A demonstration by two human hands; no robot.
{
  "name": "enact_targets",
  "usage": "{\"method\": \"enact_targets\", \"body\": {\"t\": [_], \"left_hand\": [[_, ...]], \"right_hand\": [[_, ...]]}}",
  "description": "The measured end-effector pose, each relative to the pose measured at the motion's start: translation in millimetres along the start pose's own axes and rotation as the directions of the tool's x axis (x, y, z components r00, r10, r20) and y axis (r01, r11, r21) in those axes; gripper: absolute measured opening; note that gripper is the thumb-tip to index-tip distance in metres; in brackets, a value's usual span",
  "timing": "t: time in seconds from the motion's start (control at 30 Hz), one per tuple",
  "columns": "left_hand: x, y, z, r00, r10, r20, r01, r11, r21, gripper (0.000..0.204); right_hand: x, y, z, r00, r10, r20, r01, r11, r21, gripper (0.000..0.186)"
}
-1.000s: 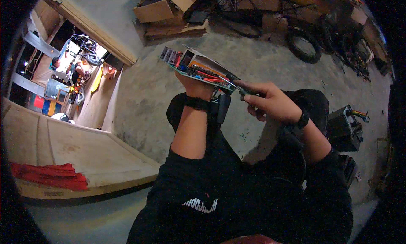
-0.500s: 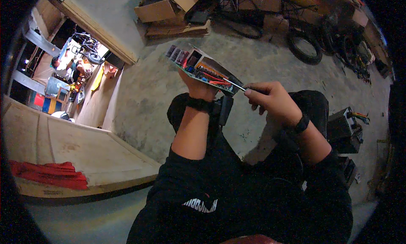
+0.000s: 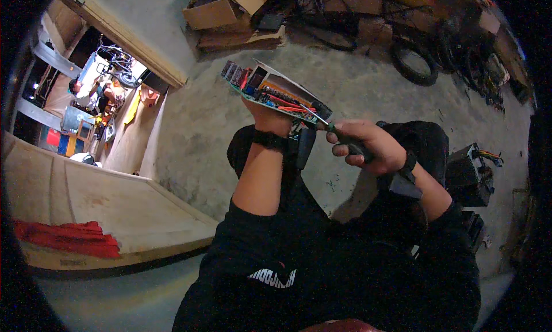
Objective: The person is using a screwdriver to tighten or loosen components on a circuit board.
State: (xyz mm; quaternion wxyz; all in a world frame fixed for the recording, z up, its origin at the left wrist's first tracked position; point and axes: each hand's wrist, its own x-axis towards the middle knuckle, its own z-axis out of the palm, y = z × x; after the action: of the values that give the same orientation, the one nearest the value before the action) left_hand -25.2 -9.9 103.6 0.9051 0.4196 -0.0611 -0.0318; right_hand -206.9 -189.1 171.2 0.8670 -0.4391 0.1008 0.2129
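My left hand (image 3: 269, 114) holds up a green circuit board (image 3: 275, 94) from below; the board carries red wires, dark parts and a white sheet along its far edge. My right hand (image 3: 368, 145) grips a dark-handled screwdriver (image 3: 343, 138), whose tip touches the board's right end. Both wrists wear black bands. I sit low over a concrete floor (image 3: 195, 136), dressed in black, with my knees below the hands.
Cardboard boxes (image 3: 230, 10) and a tyre (image 3: 415, 62) lie along the far side. A black power unit with coloured wires (image 3: 471, 174) stands at my right. A wooden board (image 3: 103, 211) with red cloth (image 3: 69, 239) is at the left. A doorway (image 3: 98, 96) opens to a bright area.
The board has tilted and shifted slightly left and up in my left hand. My right hand has moved its screwdriver tip closer onto the board's right end.
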Motion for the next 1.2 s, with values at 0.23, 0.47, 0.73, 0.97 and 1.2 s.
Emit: {"method": "enact_targets", "body": {"t": [0.23, 0.47, 0.73, 0.97, 1.2], "left_hand": [[-8.5, 10.4, 12.6, 0.993, -0.12, 0.001, 0.116, 0.958, -0.261, 0.029], [-18.2, 25.4, 29.4, 0.997, -0.029, -0.065, 0.015, 0.98, -0.2, 0.024], [-12.5, 15.9, 23.4, 0.999, -0.051, -0.001, 0.048, 0.938, -0.344, 0.027], [-13.0, 15.5, 16.5, 0.996, 0.09, -0.014, -0.09, 0.996, 0.002, 0.02], [-6.9, 11.3, 16.3, 0.995, 0.081, -0.057, -0.085, 0.994, -0.072, 0.019]], "right_hand": [[-0.5, 1.0, -3.2, 0.921, -0.375, 0.109, 0.269, 0.408, -0.872, 0.027], [4.7, 5.0, -1.3, 0.841, -0.511, 0.177, 0.357, 0.28, -0.891, 0.031], [0.7, -9.1, -9.6, 0.986, -0.072, 0.153, 0.121, 0.933, -0.339, 0.04], [-3.1, -5.9, 1.9, 0.998, -0.006, 0.07, 0.026, 0.955, -0.296, 0.039], [3.3, -3.9, -1.2, 0.978, -0.209, 0.008, 0.138, 0.615, -0.776, 0.028]]}}
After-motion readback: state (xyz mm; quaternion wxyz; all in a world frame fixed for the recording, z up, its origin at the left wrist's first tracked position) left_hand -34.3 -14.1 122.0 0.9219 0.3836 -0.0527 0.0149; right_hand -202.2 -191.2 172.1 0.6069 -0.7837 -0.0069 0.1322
